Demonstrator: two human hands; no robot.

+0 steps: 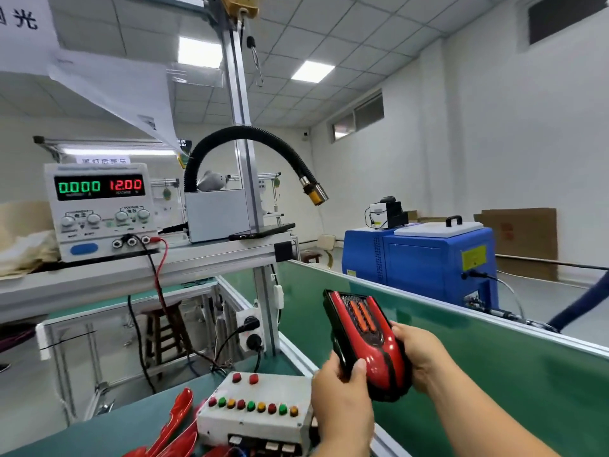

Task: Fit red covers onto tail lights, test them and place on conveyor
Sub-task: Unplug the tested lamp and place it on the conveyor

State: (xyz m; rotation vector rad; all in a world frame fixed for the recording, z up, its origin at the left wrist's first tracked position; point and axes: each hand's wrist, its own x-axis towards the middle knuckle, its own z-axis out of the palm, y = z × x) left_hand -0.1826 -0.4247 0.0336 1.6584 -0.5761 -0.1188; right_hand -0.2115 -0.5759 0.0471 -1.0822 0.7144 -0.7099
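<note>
I hold a tail light (365, 341) with a red cover on a black housing, raised above the green conveyor belt (494, 374). My left hand (339, 400) grips its near left edge, thumb on the red cover. My right hand (418, 354) grips its right side from beneath. Loose red covers (178, 423) lie on the bench at the lower left. A white test box (257, 410) with red, green and yellow buttons sits just left of my left hand.
A power supply (99, 209) on the upper shelf reads 0.000 and 12.00, with red and black leads running down. A black flexible hose (250, 133) arches over the shelf. A blue machine (421, 258) stands beyond the conveyor's far rail.
</note>
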